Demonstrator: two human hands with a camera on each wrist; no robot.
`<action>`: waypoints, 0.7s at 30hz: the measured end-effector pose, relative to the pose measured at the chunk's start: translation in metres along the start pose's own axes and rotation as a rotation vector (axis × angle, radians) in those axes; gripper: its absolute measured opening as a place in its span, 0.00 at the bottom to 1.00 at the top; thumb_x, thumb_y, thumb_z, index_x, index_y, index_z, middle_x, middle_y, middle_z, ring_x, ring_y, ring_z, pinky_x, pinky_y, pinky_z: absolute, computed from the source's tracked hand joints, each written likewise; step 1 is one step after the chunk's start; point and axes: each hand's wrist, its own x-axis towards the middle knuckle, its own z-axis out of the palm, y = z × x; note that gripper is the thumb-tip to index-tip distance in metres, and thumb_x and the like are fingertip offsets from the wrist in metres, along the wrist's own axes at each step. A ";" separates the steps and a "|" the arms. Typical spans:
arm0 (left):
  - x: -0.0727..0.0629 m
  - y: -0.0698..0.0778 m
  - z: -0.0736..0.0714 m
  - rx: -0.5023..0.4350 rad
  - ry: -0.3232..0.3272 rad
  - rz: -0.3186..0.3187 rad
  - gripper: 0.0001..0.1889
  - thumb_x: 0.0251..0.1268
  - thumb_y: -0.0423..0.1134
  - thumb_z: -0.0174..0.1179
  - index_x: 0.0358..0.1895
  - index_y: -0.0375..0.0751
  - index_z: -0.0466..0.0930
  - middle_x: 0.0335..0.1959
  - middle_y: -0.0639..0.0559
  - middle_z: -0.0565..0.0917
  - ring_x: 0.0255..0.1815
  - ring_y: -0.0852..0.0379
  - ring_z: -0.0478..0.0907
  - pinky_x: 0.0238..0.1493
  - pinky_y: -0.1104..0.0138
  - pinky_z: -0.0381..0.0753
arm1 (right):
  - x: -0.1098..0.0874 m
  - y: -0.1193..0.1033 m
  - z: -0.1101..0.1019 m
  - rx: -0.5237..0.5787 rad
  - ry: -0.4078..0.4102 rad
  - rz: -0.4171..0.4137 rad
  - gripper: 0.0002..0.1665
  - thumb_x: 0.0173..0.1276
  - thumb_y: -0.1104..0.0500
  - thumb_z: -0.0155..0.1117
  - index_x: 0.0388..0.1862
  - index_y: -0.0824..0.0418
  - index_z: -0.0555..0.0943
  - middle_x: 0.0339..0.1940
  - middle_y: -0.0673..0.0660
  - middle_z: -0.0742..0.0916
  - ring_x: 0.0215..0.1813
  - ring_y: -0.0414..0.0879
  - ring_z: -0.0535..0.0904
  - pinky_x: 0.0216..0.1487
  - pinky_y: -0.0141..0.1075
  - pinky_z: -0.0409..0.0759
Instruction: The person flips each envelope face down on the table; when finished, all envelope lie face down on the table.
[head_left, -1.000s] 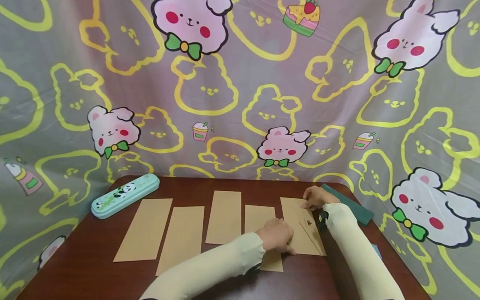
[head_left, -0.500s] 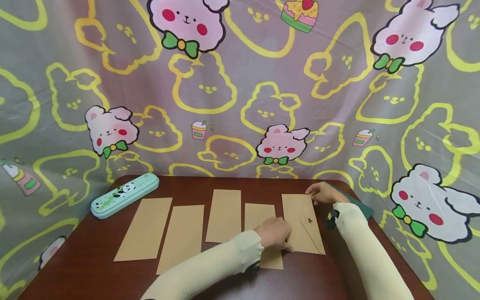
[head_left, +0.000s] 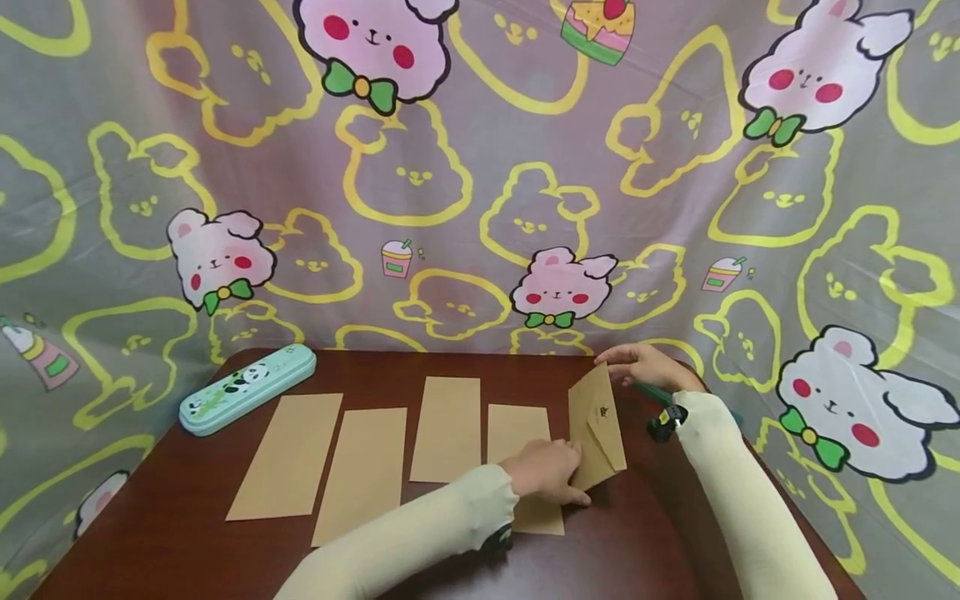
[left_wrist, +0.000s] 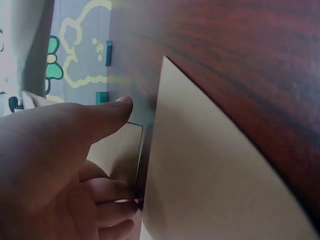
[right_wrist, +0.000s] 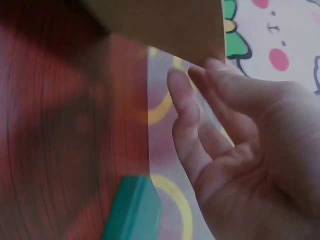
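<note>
A kraft-paper envelope (head_left: 596, 429) with a small dark crest and a diagonal flap line stands tilted up from the table on its left long edge. My right hand (head_left: 643, 367) pinches its far corner between thumb and forefinger; the other fingers curve loosely in the right wrist view. My left hand (head_left: 546, 471) lies beside the envelope's lower left edge, thumb spread away from the bent fingers, which have their tips right at that edge in the left wrist view. Beneath that hand is another envelope (head_left: 519, 425), partly covered.
More plain envelopes lie flat in a row to the left: one near the middle (head_left: 447, 429), one (head_left: 367, 467) beside it and one (head_left: 288, 454) farthest left. A mint panda pencil case (head_left: 247, 389) sits at the back left. A dark green box (right_wrist: 132, 210) is behind my right hand.
My right hand has shifted out to the envelope's far right corner and raised that side, so the envelope has gone from flat to tilted up. The left hand has stayed nearly in place.
</note>
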 end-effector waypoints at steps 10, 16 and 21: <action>-0.003 0.000 0.002 -0.148 -0.032 0.016 0.40 0.69 0.66 0.59 0.72 0.39 0.71 0.57 0.51 0.86 0.53 0.60 0.85 0.47 0.67 0.83 | 0.019 -0.004 0.026 0.143 0.062 -0.053 0.30 0.79 0.46 0.59 0.70 0.63 0.77 0.66 0.69 0.83 0.54 0.48 0.87 0.53 0.41 0.87; -0.005 -0.003 -0.003 -0.186 0.000 0.003 0.33 0.69 0.68 0.58 0.59 0.42 0.81 0.48 0.54 0.87 0.45 0.62 0.84 0.41 0.68 0.82 | 0.026 -0.009 0.032 0.123 0.109 -0.062 0.32 0.78 0.44 0.60 0.70 0.64 0.76 0.65 0.68 0.83 0.51 0.45 0.86 0.49 0.39 0.86; -0.015 -0.009 -0.019 -0.275 0.074 -0.126 0.31 0.55 0.73 0.66 0.35 0.45 0.83 0.23 0.57 0.79 0.24 0.63 0.74 0.24 0.69 0.73 | 0.025 -0.008 0.032 0.093 0.121 -0.040 0.33 0.78 0.43 0.60 0.71 0.64 0.75 0.65 0.68 0.84 0.50 0.44 0.86 0.50 0.41 0.86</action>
